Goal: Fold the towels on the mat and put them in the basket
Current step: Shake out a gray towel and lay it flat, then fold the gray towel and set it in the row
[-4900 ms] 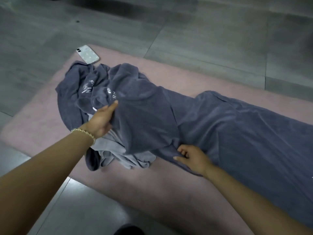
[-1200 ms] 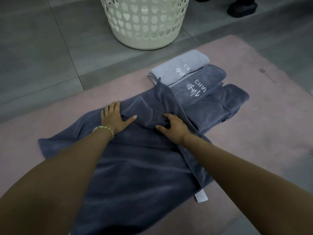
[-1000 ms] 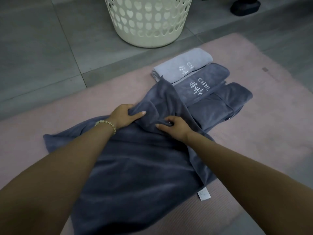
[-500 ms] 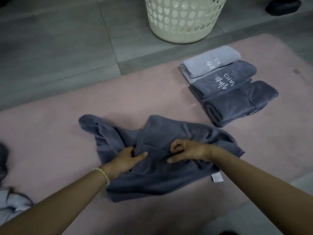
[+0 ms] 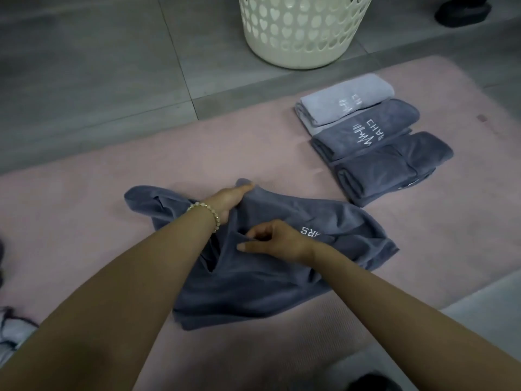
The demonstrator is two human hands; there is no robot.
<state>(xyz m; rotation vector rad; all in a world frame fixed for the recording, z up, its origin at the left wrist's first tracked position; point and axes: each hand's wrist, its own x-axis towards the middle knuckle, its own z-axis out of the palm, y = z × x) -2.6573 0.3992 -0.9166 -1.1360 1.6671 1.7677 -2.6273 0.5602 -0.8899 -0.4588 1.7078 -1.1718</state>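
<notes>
In the middle of the frame, the left hand (image 5: 228, 200) grips the far edge of the dark towel (image 5: 267, 289) and the right hand (image 5: 277, 241) pinches a fold, likely to flatten it on the pink mat (image 5: 84, 221), while folded towels (image 5: 375, 136) wait to its right, below the basket (image 5: 298, 32) up top.

Basket (image 5: 304, 32), cream, heart-perforated: 1.
Pink mat (image 5: 84, 221), in front of basket: 1.
Folded towels, on the mat edge nearest basket: 3, namely light grey towel (image 5: 338, 100), lettered dark towel (image 5: 338, 136), plain dark towel (image 5: 380, 167).
Unfolded dark towel (image 5: 253, 283), farther from basket: 1.
Dark shoe (image 5: 462, 11), beside basket: 1.
Hands: 2, namely left hand (image 5: 228, 200), right hand (image 5: 277, 241).
</notes>
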